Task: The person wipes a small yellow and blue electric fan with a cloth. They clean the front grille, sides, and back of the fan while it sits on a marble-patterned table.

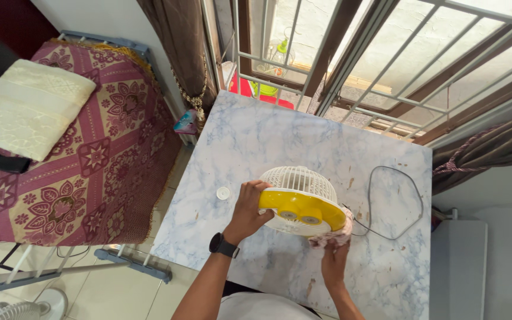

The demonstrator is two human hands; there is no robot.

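Fan braced on table, cloth at its base

Left hand [248,208] clamped the small fan [299,200] by its yellow rim to steady it; right hand [334,261] closed on a cloth [333,237] pressed underneath (cord [395,201] trailing right) on the marble table [256,136].

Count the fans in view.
2. A yellow-and-white fan on the marble table, gripped by the left hand; a white fan on the floor, bottom-left, partly cut off.
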